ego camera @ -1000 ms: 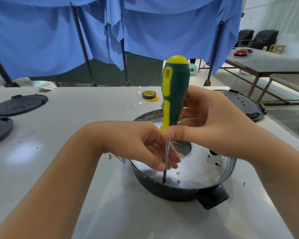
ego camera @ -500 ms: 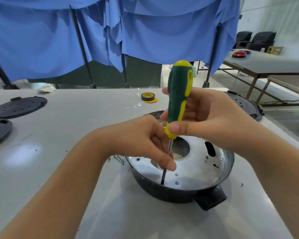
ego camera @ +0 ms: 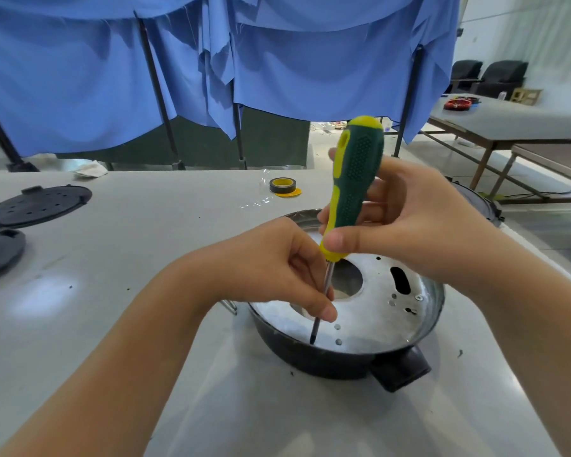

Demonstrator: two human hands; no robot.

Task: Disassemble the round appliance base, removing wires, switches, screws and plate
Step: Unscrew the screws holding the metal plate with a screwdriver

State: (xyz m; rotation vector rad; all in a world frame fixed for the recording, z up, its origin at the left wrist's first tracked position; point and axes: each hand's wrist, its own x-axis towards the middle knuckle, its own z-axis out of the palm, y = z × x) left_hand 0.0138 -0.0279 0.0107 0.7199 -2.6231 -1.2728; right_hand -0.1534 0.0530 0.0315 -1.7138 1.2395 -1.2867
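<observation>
While the fingers of the right hand [ego camera: 406, 225] curl round the green and yellow handle of the screwdriver [ego camera: 353, 189], with the thumb pressed across its lower yellow end, I see the left hand [ego camera: 277, 268] pinching the thin steel shaft lower down to keep it straight. I hold the tool nearly upright; its dark tip stands on the metal plate [ego camera: 376, 311], close to the near rim, where I suppose a screw sits — the head itself I cannot make out.

This plate lies inside the round appliance base [ego camera: 327, 361], which rests on the grey table [ego camera: 145, 225] directly in front of me. No wires or switches are visible in the base, so I judge that part finished. Several small holes in the plate look empty, and one screw [ego camera: 418, 297] shows at the right side. What is left, I think, is the last screws — then lifting out the plate.
</observation>
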